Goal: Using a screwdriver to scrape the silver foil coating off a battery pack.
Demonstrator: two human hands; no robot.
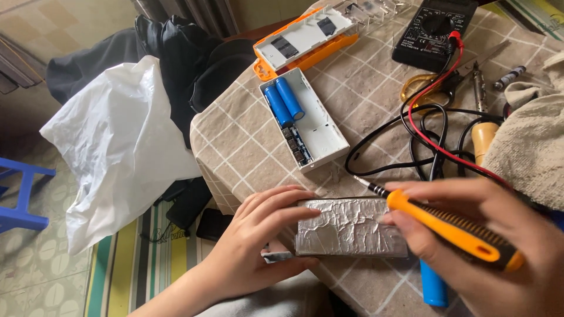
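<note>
From my remote view, the right hand [487, 246] is cut off at the 4 o'clock corner, and its fingers are wrapped firmly around an orange and black screwdriver [452, 230] whose thin metal tip points toward 10 o'clock. The left hand [258, 243] lies with fingers spread narrowly on the left end of a flat block wrapped in crinkled silver foil [351, 228], at 6 o'clock on the table. Under the right hand a blue cylinder [433, 286] is half hidden; it is perhaps a battery cell. At 12 o'clock stands an open white plastic case [314, 126] with two blue cells [284, 103]. The checkered beige cloth [235, 141] covers the table; at 9 o'clock hangs a white plastic bag [117, 147].
</note>
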